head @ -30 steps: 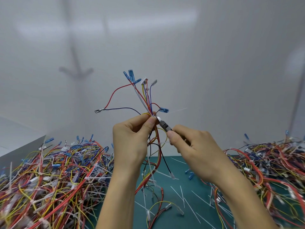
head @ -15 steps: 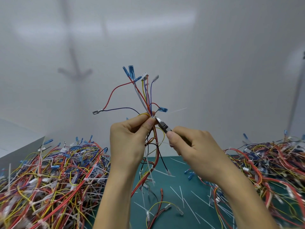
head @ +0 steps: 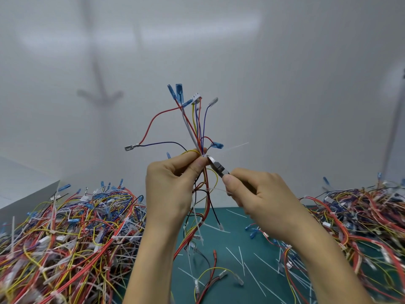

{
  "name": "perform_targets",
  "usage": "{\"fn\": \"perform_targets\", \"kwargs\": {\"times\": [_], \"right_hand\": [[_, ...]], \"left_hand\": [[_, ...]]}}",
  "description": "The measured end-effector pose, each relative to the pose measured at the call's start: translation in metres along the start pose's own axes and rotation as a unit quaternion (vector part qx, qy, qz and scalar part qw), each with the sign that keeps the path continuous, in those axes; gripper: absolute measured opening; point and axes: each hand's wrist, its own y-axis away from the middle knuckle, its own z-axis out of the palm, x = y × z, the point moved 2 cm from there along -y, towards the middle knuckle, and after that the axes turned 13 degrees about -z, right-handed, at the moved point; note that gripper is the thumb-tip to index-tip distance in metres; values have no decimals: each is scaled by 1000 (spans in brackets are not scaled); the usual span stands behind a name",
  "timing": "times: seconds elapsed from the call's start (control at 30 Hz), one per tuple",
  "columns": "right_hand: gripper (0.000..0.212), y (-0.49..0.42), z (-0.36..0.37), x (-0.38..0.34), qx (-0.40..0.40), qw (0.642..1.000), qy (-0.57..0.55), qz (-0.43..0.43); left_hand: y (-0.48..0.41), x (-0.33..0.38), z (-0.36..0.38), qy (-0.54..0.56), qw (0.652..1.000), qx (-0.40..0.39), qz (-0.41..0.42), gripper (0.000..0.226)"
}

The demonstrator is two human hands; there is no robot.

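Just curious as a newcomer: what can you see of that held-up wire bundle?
The wire bundle is thin red, yellow, blue and white wires, held upright. Its top ends carry blue sleeves, a white plug and a metal terminal. The left hand pinches its middle, where the cutter in the right hand meets it; lower wires dangle below.

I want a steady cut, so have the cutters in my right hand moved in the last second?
No. The cutters stay at the same spot on the wire bundle, equally high above the green mat's far edge.
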Motion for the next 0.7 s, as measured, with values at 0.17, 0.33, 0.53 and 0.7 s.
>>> {"fn": "perform_targets", "kwargs": {"times": [0.17, 0.33, 0.53, 0.7], "right_hand": [[45, 0, 0, 0, 3, 1000, 4, -3], [45, 0, 0, -1, 5, 1000, -6, -5], [46, -1, 2, -3, 11, 1000, -23, -7], [44, 0, 2, -1, 5, 998, -58, 15]], "left_hand": [[1, 2, -1, 4, 1000, -9, 10, 16], [1, 3, -1, 3, 1000, -12, 14, 16], [0, 4, -2, 12, 1000, -10, 15, 20], [0, 1, -2, -2, 1000, -21, 7, 21]]}}
